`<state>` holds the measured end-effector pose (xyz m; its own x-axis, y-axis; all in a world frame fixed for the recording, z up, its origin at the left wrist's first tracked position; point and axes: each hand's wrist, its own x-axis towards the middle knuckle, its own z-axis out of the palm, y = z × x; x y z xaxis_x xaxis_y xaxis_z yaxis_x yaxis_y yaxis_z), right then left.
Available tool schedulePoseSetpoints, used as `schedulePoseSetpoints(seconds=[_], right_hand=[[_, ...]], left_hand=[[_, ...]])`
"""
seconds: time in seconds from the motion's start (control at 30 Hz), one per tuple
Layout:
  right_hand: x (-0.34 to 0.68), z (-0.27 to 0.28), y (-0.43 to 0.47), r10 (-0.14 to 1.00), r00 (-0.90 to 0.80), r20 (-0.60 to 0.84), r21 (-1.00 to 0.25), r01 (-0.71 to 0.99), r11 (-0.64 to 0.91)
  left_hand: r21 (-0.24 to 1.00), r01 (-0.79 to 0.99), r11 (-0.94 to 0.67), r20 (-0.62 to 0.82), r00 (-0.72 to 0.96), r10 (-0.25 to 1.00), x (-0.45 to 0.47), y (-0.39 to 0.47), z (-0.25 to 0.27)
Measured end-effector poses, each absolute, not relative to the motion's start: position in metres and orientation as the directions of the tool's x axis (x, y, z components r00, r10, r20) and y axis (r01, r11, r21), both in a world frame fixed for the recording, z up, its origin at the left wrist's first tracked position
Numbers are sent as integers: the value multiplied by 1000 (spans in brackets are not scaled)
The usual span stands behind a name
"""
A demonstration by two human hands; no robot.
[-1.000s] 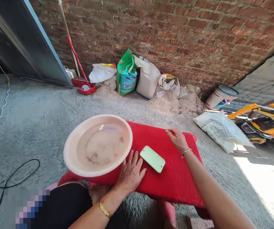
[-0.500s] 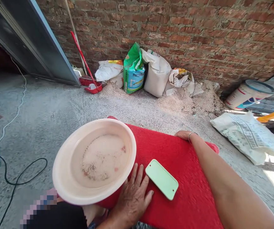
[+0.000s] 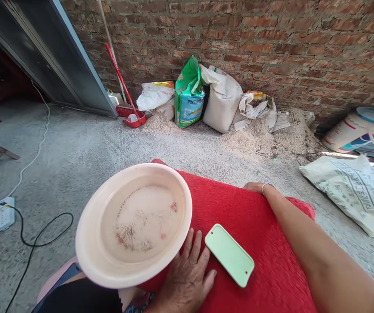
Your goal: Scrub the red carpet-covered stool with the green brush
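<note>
My left hand [image 3: 188,274] lies flat on a red plush cloth [image 3: 219,200], fingers stretched out beside the rim of a pale pink basin [image 3: 91,256]. Water with dark specks and small reddish bits stands in the basin. Just right of that hand rests a light green rectangular tray [image 3: 229,254] with a small hole at each end. At the cloth's far edge is my right hand [image 3: 255,187], a bracelet on its wrist; its fingers bend over the edge and are mostly hidden.
Along the brick wall stand a green bag [image 3: 189,98], a white sack [image 3: 222,102] and spilled pellets [image 3: 248,141]. A red dustpan [image 3: 136,119] leans near a metal panel [image 3: 76,56]. Cords run to a power strip [image 3: 2,217]. On the right are a bucket [image 3: 353,130] and a flattened sack [image 3: 353,187].
The view has shifted slightly to the left, so most things appear farther right. Both hands, the basin and the green tray keep their places on the cloth.
</note>
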<state>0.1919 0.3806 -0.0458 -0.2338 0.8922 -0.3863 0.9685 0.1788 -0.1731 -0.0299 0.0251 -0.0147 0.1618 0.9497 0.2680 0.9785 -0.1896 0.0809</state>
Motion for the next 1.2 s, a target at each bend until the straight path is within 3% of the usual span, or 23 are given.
schedulePoseSetpoints(seconds=[0.1, 0.3, 0.47, 0.73, 0.97, 1.13, 1.2], right_hand=[[193, -39, 384, 911, -197, -361, -173, 975, 142], [198, -20, 375, 999, 41, -31, -253, 966, -48], [196, -16, 364, 988, 67, 137, -333, 943, -17], [196, -16, 357, 952, 69, 299, -352, 935, 43], [198, -19, 358, 937, 57, 343, -293, 955, 49], [194, -18, 364, 993, -70, 94, -216, 972, 89], [188, -12, 359, 986, -113, 125, -249, 958, 142]], left_hand=[[80, 980, -183, 257, 157, 953, -30, 25, -15], [87, 983, -162, 247, 137, 959, -29, 25, -14], [106, 980, -171, 231, 143, 962, -30, 25, -14], [145, 976, -162, 188, 134, 973, -30, 25, -15], [159, 974, -163, 170, 136, 976, -30, 24, -13], [218, 963, -157, 134, 130, 983, -30, 23, -15], [234, 960, -154, 128, 127, 984, -30, 23, -16]])
